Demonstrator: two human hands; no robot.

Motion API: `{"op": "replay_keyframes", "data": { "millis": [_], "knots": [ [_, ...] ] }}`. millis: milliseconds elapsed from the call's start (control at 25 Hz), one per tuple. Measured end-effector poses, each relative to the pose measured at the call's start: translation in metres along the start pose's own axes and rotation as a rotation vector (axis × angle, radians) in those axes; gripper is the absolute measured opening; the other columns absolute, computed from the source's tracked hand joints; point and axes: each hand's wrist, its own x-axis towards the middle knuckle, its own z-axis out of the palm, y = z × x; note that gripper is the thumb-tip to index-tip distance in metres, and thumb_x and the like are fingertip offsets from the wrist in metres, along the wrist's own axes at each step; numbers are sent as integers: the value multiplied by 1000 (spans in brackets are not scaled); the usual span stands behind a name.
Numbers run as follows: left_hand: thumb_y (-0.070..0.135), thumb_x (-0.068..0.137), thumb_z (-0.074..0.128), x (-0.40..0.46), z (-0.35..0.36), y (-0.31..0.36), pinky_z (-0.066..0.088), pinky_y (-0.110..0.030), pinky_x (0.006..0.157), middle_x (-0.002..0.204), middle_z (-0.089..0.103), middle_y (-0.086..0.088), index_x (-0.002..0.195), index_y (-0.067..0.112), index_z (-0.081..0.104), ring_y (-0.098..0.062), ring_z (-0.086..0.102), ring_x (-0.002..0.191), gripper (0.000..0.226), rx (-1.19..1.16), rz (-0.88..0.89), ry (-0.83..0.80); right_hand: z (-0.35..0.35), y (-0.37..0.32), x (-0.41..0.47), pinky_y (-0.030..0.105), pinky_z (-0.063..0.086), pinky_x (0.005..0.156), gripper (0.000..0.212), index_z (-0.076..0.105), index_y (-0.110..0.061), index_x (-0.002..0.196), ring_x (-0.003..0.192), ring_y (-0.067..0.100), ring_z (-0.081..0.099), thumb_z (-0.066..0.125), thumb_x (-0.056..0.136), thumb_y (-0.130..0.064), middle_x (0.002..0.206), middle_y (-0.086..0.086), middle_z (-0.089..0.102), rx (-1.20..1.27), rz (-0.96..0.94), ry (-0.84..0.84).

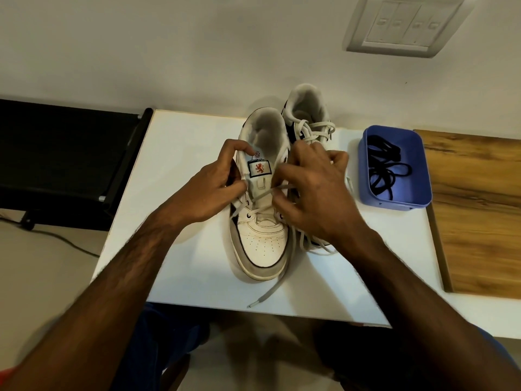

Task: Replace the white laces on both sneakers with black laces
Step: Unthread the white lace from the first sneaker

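Near sneaker (260, 210) mid-surface, left of blue tray (394, 165). Left hand (208, 187) pinches tongue edge; right hand (307, 193) pinches white lace (260, 196). Lace likely limp, light; grip near eyelet. Black laces (387, 167) in tray.

A white tabletop (197, 263) adjoins a wooden board (479, 207) on its right. A switch panel (406, 24) sits on the wall, and a black stand (70, 153) lies left.

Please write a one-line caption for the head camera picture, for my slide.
Both hands, left and right, unlace the white lace of the near sneaker; black laces wait in a blue tray.
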Motion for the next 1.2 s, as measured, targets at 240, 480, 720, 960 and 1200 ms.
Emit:
{"op": "replay_keyframes", "data": {
  "millis": [240, 480, 720, 960, 1200],
  "knots": [
    [12, 100, 55, -1, 0, 1, 56, -47, 71, 87, 60, -2, 127, 44, 29, -24, 62, 74, 50, 0, 10, 8, 16, -14, -4, 38, 24, 83, 19, 73, -22, 102, 98, 24, 48, 70, 85, -31, 100, 1, 47, -12, -37, -69],
    [10, 100, 54, -1, 1, 2, 57, -46, 71, 90, 60, -1, 128, 44, 28, -25, 63, 76, 51, 4, -8, 4, 15, -11, -2, 41, 26, 86, 19, 69, -21, 92, 99, 24, 49, 59, 87, -36, 101, 2, 49, -48, -36, -91],
    [12, 100, 55, -1, 0, 2, 58, -43, 73, 90, 60, 5, 129, 43, 28, -18, 64, 76, 50, 5, -3, 2, 11, -9, -4, 42, 27, 85, 18, 73, -23, 96, 99, 25, 49, 75, 81, -33, 101, 2, 50, -40, -29, -99],
    [13, 100, 55, -1, 1, 3, 59, -40, 72, 90, 59, 6, 128, 44, 27, -18, 63, 77, 50, 12, -10, 2, 16, -12, -3, 41, 25, 85, 12, 69, -20, 90, 99, 25, 50, 67, 84, -31, 99, 1, 49, -29, -57, -92],
    [23, 100, 60, -1, -1, 1, 52, -31, 66, 88, 62, 18, 133, 37, 34, -10, 62, 76, 45, 42, 22, -14, -45, 27, 5, 32, 36, 85, 8, 61, -25, 84, 89, 8, 46, 59, 79, -30, 91, -11, 44, 422, 117, -178]
  ]
}}
